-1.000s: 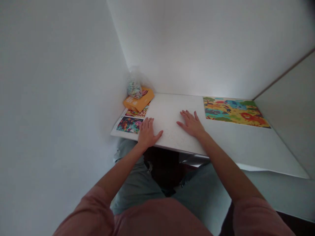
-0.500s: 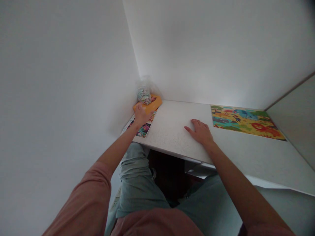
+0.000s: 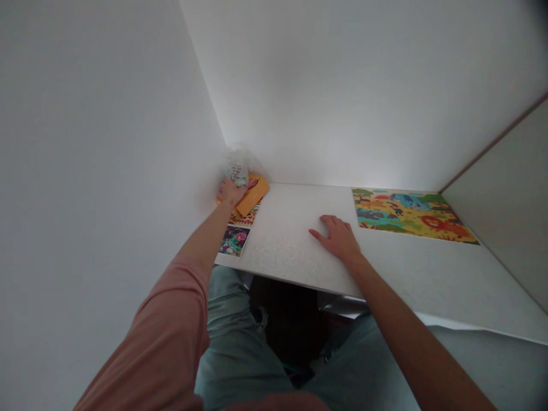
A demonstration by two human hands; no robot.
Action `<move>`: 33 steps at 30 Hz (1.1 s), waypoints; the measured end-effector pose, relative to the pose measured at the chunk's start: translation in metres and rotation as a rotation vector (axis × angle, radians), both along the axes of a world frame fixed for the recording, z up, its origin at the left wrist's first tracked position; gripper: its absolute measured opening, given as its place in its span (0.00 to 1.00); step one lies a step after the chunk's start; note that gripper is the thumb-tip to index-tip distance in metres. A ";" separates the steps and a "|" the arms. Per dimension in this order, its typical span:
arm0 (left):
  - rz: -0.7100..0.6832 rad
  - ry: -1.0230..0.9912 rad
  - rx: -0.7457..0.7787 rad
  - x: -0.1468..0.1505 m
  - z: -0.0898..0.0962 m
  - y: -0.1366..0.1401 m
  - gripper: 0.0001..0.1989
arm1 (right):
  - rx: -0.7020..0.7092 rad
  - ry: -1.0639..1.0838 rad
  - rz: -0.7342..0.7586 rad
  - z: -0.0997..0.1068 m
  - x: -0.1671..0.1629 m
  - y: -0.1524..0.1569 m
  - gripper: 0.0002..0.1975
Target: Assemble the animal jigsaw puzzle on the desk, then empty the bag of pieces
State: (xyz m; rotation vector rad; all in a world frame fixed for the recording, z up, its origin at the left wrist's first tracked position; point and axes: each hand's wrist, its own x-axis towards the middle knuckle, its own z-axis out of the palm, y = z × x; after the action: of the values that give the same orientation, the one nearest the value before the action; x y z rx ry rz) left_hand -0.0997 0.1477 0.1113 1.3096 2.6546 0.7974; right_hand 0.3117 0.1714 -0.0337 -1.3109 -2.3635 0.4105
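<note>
My left hand [image 3: 232, 193] is at the far left corner of the table, its thumb and fingers around the lower part of a clear plastic bag [image 3: 237, 170] of small multicoloured pieces. Part of the grip is hidden behind the hand. Under the bag and hand lies a flat orange packet [image 3: 253, 197] with a dark picture on it. Below that, a sheet with colourful pictures [image 3: 234, 240] rests on the table, partly covered by the packet and my forearm. My right hand [image 3: 339, 236] lies on the white tabletop with fingers stretched and thumb apart, holding nothing.
A completed-looking animal picture [image 3: 411, 216], with a blue elephant and a red lion, lies flat at the right rear of the white table [image 3: 291, 228]. White walls close in the left and back; a panel [image 3: 514, 188] stands at the right. My legs are below the front edge.
My left hand has moved from the orange packet's near edge up to the bag. The packet sits turned at a different angle. My right hand stays on the table; the view has shifted slightly.
</note>
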 end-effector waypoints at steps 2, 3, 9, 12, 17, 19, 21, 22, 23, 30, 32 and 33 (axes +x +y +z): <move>0.020 -0.015 0.017 -0.001 -0.003 -0.001 0.55 | 0.003 -0.023 -0.002 0.001 0.000 0.000 0.42; 0.024 -0.024 0.029 -0.001 -0.005 -0.002 0.52 | 0.003 -0.036 -0.001 0.001 0.000 -0.001 0.42; -0.207 0.070 0.194 0.012 -0.016 -0.015 0.38 | 0.000 -0.051 -0.002 0.005 -0.001 -0.002 0.37; -0.346 0.166 0.166 0.024 -0.024 -0.026 0.34 | -0.002 -0.060 -0.004 0.007 0.000 -0.002 0.36; -0.510 0.180 0.077 0.046 -0.042 -0.044 0.27 | 0.001 -0.090 0.007 0.012 0.000 -0.004 0.35; -0.557 0.157 0.062 0.052 -0.048 -0.052 0.25 | 0.002 -0.101 0.007 0.014 -0.001 -0.004 0.34; -0.627 0.128 0.045 0.055 -0.051 -0.059 0.29 | 0.000 -0.103 0.005 0.015 -0.001 -0.004 0.33; -0.659 0.098 0.039 0.055 -0.051 -0.063 0.34 | 0.000 -0.100 0.004 0.015 -0.001 -0.005 0.33; -0.676 0.058 0.036 0.054 -0.051 -0.066 0.40 | 0.000 -0.098 0.003 0.015 -0.001 -0.004 0.33; -0.439 -0.150 -0.027 0.045 -0.049 -0.049 0.11 | -0.013 -0.102 0.015 0.016 0.000 -0.003 0.33; -0.390 -0.203 -0.087 0.046 -0.051 -0.036 0.15 | -0.023 -0.104 0.013 0.017 0.000 -0.003 0.32; -0.375 -0.228 -0.111 0.048 -0.052 -0.031 0.16 | -0.028 -0.105 0.009 0.017 0.000 -0.003 0.31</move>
State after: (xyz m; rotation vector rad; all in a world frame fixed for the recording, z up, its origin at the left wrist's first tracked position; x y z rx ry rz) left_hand -0.0521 0.1171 0.0597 1.5186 2.1559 0.6880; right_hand 0.3116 0.1679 -0.0162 -1.3662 -2.4591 0.3871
